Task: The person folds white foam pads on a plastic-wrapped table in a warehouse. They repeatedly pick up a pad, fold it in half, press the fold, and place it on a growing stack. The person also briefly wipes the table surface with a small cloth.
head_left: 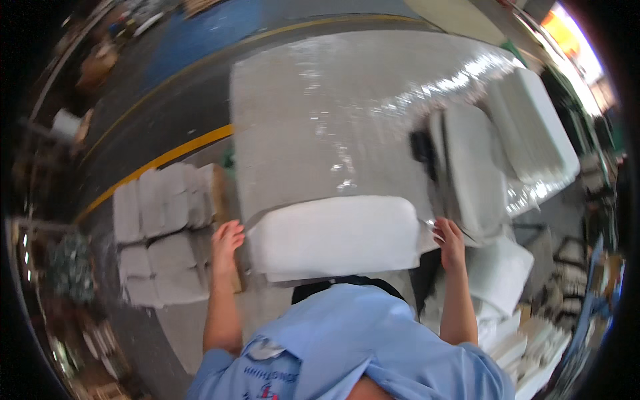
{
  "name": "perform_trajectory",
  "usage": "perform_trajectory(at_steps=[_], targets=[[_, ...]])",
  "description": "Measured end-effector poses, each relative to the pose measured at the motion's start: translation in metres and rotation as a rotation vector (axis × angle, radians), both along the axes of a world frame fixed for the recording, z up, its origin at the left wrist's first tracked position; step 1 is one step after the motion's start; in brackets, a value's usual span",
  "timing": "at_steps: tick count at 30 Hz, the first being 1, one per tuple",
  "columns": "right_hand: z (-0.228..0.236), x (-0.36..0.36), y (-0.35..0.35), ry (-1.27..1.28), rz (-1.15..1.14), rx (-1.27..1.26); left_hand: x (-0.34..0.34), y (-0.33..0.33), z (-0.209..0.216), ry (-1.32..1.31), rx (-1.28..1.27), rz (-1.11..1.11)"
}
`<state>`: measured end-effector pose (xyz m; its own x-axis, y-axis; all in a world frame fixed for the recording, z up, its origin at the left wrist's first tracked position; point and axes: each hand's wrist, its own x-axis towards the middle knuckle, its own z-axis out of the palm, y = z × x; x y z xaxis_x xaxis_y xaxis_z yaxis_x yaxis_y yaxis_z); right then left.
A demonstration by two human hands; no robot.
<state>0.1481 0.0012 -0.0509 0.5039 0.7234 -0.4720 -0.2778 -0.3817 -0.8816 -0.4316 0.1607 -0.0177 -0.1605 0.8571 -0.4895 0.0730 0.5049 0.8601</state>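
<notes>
A white, rounded rectangular panel (337, 235) lies flat at the near edge of the table, right before my body. Clear plastic film appears to edge it at both ends. Beside its left end is my left hand (228, 241), fingers curled toward the film's edge. My right hand (450, 243) is at the other end, its fingertips pinched by a shiny bit of film (429, 224). Blur hides exactly how much each hand grips. Both hands stay off the panel's top face.
Plastic film covers the grey table (287, 133). On its right stand a stack of whitish panels (473, 170), a dark object (421, 147) and another white stack (527, 127). White bundles (163, 207) are stacked left of the table. More white pieces (500, 273) lie at lower right.
</notes>
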Motion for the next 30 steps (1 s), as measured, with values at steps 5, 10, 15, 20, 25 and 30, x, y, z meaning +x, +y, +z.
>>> perform_trajectory(at_steps=[5, 10, 15, 20, 25, 30], targets=[[0.032, -0.001, 0.016, 0.167, 0.011, 0.014, 0.022, -0.032, -0.006, 0.14, -0.063, -0.07], [0.031, -0.029, 0.026, -0.001, 0.138, -0.143, 0.04, -0.033, -0.022, 0.03, -0.158, -0.067], [0.018, -0.055, 0.04, -0.175, 0.273, -0.213, 0.035, -0.034, -0.044, -0.116, -0.163, -0.022], [-0.002, -0.062, 0.052, -0.376, 0.314, -0.348, 0.061, -0.027, -0.047, -0.303, -0.199, 0.04], [-0.032, -0.056, 0.062, -0.283, 0.296, -0.465, 0.053, -0.008, -0.07, -0.574, -0.32, 0.076], [-0.047, -0.061, 0.062, 0.074, 0.095, -0.396, 0.065, 0.014, -0.053, -0.659, -0.565, 0.031]])
